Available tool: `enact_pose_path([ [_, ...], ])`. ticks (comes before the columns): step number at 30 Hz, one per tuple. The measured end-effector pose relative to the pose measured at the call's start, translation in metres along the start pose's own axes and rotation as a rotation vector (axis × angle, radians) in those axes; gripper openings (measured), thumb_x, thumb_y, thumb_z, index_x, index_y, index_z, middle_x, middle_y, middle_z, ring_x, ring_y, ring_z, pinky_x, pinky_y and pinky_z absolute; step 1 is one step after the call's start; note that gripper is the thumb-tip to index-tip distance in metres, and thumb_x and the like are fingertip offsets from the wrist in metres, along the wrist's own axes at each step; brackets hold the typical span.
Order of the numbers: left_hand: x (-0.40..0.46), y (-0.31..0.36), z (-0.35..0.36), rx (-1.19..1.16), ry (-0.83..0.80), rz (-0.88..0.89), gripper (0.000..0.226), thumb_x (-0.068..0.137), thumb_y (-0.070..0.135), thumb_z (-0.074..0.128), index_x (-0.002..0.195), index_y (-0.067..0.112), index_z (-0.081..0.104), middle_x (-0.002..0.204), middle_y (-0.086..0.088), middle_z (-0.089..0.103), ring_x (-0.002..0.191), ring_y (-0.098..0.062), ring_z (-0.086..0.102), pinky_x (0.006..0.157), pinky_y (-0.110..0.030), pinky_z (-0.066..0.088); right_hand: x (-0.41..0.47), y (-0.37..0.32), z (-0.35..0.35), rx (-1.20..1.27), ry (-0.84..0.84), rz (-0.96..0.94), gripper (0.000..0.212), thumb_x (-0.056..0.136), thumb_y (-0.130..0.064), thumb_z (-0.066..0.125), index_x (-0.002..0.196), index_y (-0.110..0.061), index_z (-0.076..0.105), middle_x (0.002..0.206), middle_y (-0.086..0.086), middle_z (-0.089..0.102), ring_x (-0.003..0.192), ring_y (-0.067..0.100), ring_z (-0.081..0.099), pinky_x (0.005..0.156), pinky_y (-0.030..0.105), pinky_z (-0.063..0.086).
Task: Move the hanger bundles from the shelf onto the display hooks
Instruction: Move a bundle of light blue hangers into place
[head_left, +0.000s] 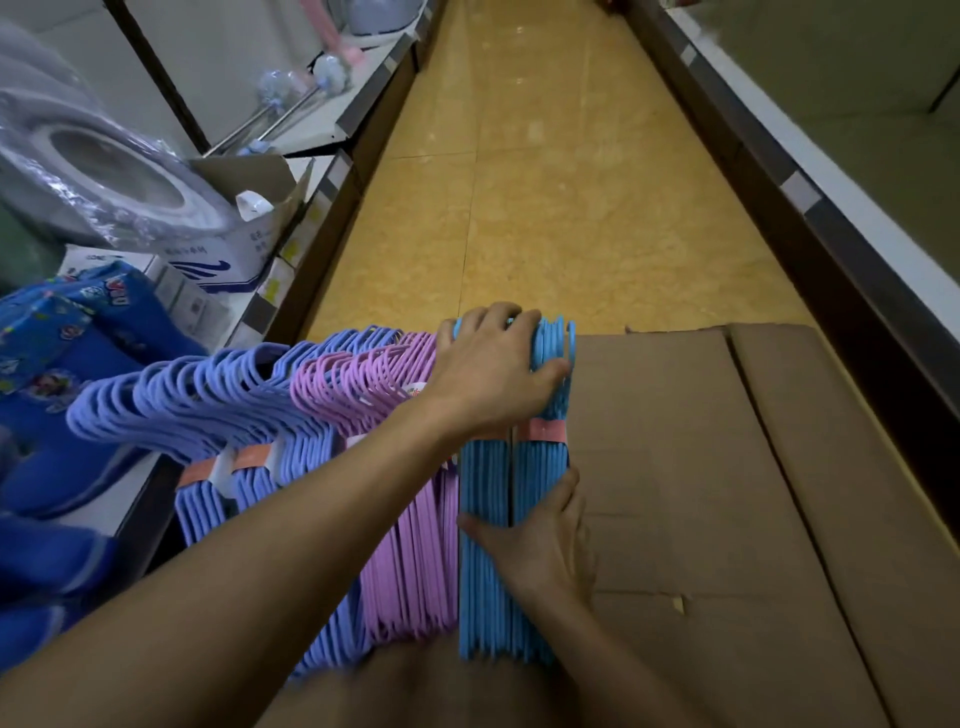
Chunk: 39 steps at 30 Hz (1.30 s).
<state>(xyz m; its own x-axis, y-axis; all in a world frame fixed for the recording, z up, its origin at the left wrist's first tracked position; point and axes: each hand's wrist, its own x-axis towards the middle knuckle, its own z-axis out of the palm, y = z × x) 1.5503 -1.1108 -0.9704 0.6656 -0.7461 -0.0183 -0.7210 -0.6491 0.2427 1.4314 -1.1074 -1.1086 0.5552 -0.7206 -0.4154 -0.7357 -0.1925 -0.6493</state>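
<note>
Several hanger bundles stand in a row on a cardboard box (727, 493): periwinkle bundles (208, 405) at the left, a pink-purple bundle (410, 561) in the middle, and a sky-blue bundle (485, 571) at the right, each banded with an orange-pink paper strip. My left hand (493, 374) grips the hook ends of the sky-blue bundle from above, fingers curled over the top. My right hand (545, 540) holds the lower part of the same bundle, thumb across its front and fingers along its right side. No display hooks are in view.
A shelf (291, 291) at the left holds blue patterned packages (57, 364), a white box (223, 260), a plastic-wrapped roll (104, 171) and brushes (291, 98). A yellow tiled aisle (561, 182) runs ahead. Another shelf edge (810, 208) lines the right side.
</note>
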Motion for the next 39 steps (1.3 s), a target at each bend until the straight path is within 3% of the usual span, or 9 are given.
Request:
enact_pose_path([
  [14,-0.007,0.007,-0.01,-0.104,-0.074,0.013,0.067,0.097,0.058,0.038,0.149,0.015,0.036,0.158,-0.003,0.029,0.146,-0.022,0.021,0.117,-0.044,0.016,0.001,-0.043,0.036,-0.083,0.218,0.294,0.127,0.068,-0.068,0.07,0.147,-0.014,-0.013,0.147,0.014,0.028,0.133,0.037,0.037,0.104,0.055,0.034],
  [19,-0.015,0.001,-0.02,-0.517,-0.028,0.017,0.057,0.095,0.049,0.055,0.146,0.024,0.045,0.153,0.006,0.038,0.14,-0.012,0.035,0.115,-0.037,0.031,0.002,-0.038,0.036,-0.128,0.28,0.256,0.124,0.069,-0.067,0.07,0.148,-0.011,-0.008,0.144,0.013,0.032,0.128,0.033,0.043,0.098,0.049,0.04],
  [23,-0.024,-0.008,-0.024,-0.72,0.136,0.001,0.045,0.095,0.04,0.059,0.138,0.027,0.054,0.138,0.009,0.05,0.125,-0.004,0.048,0.098,-0.022,0.04,0.009,-0.024,0.017,-0.092,0.302,0.198,0.114,0.072,-0.063,0.068,0.149,-0.009,0.003,0.14,0.013,0.038,0.122,0.035,0.049,0.092,0.045,0.045],
  [27,-0.029,-0.023,-0.02,-0.871,0.198,-0.147,0.037,0.097,0.041,0.056,0.131,0.027,0.059,0.131,0.008,0.057,0.114,-0.003,0.057,0.082,-0.019,0.044,0.018,-0.004,-0.015,0.03,0.319,0.12,0.111,0.071,-0.053,0.071,0.151,-0.01,0.009,0.139,0.015,0.043,0.124,0.039,0.05,0.095,0.05,0.045],
  [31,-0.035,-0.033,0.0,-0.892,0.18,-0.27,0.035,0.095,0.043,0.059,0.122,0.022,0.064,0.12,0.006,0.065,0.113,-0.015,0.06,0.098,-0.031,0.047,0.026,0.013,-0.049,0.209,0.289,0.028,0.109,0.067,-0.047,0.073,0.153,-0.016,0.014,0.142,0.01,0.046,0.127,0.037,0.049,0.104,0.05,0.04],
  [33,-0.036,-0.035,0.011,-0.932,0.133,-0.306,0.048,0.087,0.054,0.062,0.121,0.021,0.065,0.117,0.003,0.067,0.111,-0.015,0.063,0.104,-0.04,0.047,0.032,0.023,-0.064,0.351,0.233,0.009,0.1,0.055,-0.049,0.07,0.143,-0.016,0.034,0.127,0.008,0.059,0.114,0.033,0.06,0.097,0.051,0.049],
  [35,-0.035,-0.035,0.019,-0.936,0.075,-0.341,0.052,0.089,0.054,0.062,0.126,0.018,0.061,0.119,-0.001,0.066,0.105,-0.014,0.065,0.1,-0.041,0.05,0.038,0.036,-0.078,0.435,0.171,0.001,0.075,0.053,-0.042,0.068,0.119,-0.012,0.049,0.096,0.005,0.067,0.086,0.026,0.068,0.077,0.047,0.058],
  [37,-0.033,-0.033,0.025,-0.953,0.026,-0.378,0.055,0.094,0.049,0.057,0.135,0.012,0.054,0.127,-0.004,0.062,0.101,-0.012,0.065,0.088,-0.031,0.054,0.034,0.042,-0.097,0.48,0.152,-0.063,0.04,0.065,-0.022,0.07,0.099,-0.011,0.051,0.074,0.001,0.058,0.063,0.017,0.059,0.058,0.035,0.053],
  [39,-0.029,-0.03,0.028,-1.05,-0.009,-0.427,0.061,0.095,0.049,0.056,0.141,0.009,0.048,0.131,-0.005,0.058,0.102,-0.014,0.065,0.08,-0.026,0.053,0.032,0.045,-0.116,0.483,0.112,-0.173,0.025,0.076,-0.005,0.068,0.092,-0.012,0.049,0.069,0.001,0.051,0.054,0.006,0.05,0.05,0.022,0.044],
])
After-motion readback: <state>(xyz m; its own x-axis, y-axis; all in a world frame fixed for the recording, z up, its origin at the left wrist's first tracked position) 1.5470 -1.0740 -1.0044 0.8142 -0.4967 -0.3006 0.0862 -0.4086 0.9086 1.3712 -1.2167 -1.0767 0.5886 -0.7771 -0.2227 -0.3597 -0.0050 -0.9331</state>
